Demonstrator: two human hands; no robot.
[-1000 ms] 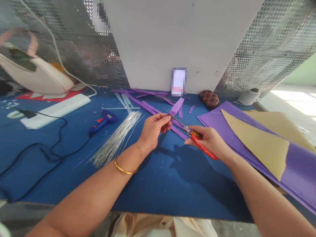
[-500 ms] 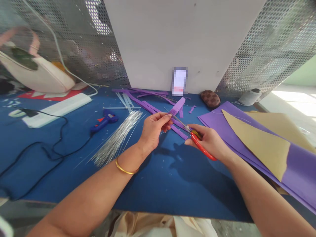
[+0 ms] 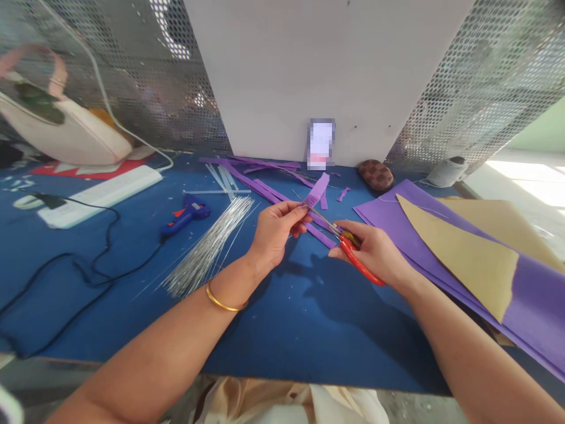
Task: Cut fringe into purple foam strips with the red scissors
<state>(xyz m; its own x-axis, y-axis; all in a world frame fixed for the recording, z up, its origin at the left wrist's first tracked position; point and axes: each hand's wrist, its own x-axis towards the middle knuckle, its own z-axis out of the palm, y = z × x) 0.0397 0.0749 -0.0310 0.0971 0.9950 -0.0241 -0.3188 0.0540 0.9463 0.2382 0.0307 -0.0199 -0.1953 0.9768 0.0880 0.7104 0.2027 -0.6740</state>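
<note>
Between the thumb and fingers of my left hand [image 3: 279, 228] is pinched a purple strip [image 3: 316, 189], its loose end slanting up and away. My right hand [image 3: 375, 250] grips red-handled scissors [image 3: 362, 265], whose blades reach to the strip right beside my left fingertips. Whether the blades are parted or closed I cannot make out. Under and behind my hands, more purple strips [image 3: 265, 189] lie across the blue table [image 3: 273, 330]. A bundle of thin silvery wires [image 3: 207, 250] rests left of my left hand.
A blue glue gun [image 3: 185, 215] with a trailing black cord lies to the left, near clear sticks [image 3: 226, 181] and a white power strip [image 3: 103, 197]. A phone [image 3: 321, 144] leans on the back panel. Purple sheets [image 3: 538, 294] and tan paper [image 3: 463, 253] cover the right side. A checkered pouch [image 3: 375, 176] sits behind.
Almost nothing differs. My right hand and the scissors have shifted very slightly left; the strip and my left hand stay nearly in place.
</note>
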